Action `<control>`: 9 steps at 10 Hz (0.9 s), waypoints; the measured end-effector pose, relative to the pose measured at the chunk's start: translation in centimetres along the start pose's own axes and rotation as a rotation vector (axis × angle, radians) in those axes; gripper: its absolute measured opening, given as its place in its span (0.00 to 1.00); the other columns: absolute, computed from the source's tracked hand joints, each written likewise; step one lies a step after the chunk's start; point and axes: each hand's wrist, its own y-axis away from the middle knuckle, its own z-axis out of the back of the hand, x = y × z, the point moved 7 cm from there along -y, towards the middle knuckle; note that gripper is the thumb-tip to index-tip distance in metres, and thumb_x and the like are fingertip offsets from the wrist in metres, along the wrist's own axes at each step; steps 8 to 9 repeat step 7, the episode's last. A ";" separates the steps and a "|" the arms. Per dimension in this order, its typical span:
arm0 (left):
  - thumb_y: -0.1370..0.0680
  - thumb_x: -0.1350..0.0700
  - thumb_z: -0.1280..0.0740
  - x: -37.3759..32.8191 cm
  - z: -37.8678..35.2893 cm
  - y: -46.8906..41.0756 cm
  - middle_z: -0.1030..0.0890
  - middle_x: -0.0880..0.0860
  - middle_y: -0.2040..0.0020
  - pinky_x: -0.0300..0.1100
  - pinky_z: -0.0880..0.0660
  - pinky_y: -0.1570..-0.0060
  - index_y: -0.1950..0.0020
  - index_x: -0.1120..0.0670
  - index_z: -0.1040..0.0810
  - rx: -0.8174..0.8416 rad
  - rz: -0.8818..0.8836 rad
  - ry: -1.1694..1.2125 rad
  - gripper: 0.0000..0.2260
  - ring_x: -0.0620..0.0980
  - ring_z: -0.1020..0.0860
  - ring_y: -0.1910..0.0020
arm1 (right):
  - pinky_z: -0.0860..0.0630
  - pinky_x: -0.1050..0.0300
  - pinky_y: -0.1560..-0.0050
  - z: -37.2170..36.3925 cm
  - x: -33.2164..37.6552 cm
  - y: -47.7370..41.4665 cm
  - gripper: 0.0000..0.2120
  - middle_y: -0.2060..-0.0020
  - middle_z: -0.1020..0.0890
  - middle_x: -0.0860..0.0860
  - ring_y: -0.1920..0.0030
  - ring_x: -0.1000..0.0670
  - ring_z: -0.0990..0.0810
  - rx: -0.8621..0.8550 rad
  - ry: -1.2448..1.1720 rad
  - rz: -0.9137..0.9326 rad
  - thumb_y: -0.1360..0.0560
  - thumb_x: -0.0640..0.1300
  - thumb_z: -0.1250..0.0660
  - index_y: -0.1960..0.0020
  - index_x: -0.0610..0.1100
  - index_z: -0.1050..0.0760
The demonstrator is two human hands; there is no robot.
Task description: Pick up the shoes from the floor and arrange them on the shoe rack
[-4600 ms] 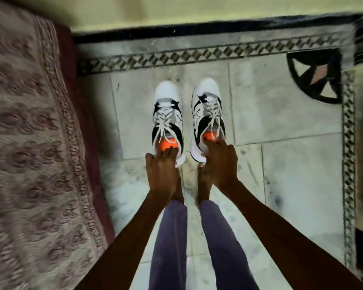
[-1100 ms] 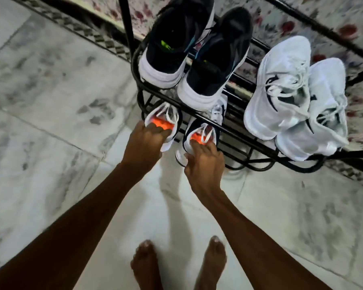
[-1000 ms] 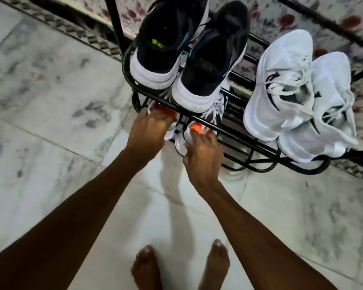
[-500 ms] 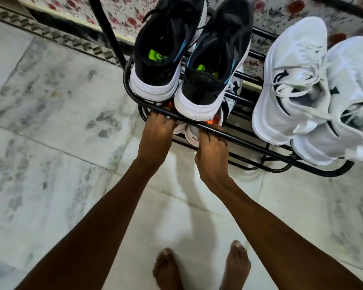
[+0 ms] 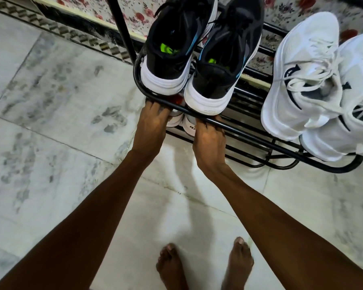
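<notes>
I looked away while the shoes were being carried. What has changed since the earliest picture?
The orange-lined white shoes, then on the floor by the rug, were carried to the black rack and pushed onto a lower shelf, mostly hidden. Left hand and right hand remain at their heels. Black pair and white pair unchanged.

Both hands pushed the white shoes (image 5: 183, 124) deeper under the upper shelf (image 5: 239, 130).

The shoe rack (image 5: 247, 130) is black. The left sneakers (image 5: 199, 49) are black with white soles, blue stripes and green insole marks; the right sneakers (image 5: 314, 80) are white with dark marks. Floor (image 5: 50, 122): grey-veined white marble. Far cloth (image 5: 281, 9): red-flowered white.
</notes>
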 end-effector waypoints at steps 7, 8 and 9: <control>0.25 0.65 0.34 -1.6 3.4 4.1 0.31 0.59 0.31 0.33 0.38 0.32 0.29 0.58 0.32 0.005 0.390 0.344 0.24 0.53 0.32 0.31 | 0.25 0.47 0.40 4.5 0.8 3.5 0.21 0.40 0.21 0.42 0.40 0.41 0.24 0.088 -0.162 -0.055 0.24 0.35 0.34 0.31 0.39 0.30; 0.25 0.65 0.34 -1.6 3.4 4.1 0.31 0.59 0.31 0.33 0.38 0.32 0.29 0.58 0.32 0.005 0.390 0.344 0.24 0.53 0.32 0.31 | 0.25 0.47 0.40 4.5 0.8 3.5 0.21 0.40 0.21 0.42 0.40 0.41 0.24 0.088 -0.162 -0.055 0.24 0.35 0.34 0.31 0.39 0.30; 0.25 0.65 0.34 -1.6 3.4 4.1 0.31 0.59 0.31 0.33 0.38 0.32 0.29 0.58 0.32 0.005 0.390 0.344 0.24 0.53 0.32 0.31 | 0.25 0.47 0.40 4.5 0.8 3.5 0.21 0.40 0.21 0.42 0.40 0.41 0.24 0.088 -0.162 -0.055 0.24 0.35 0.34 0.31 0.39 0.30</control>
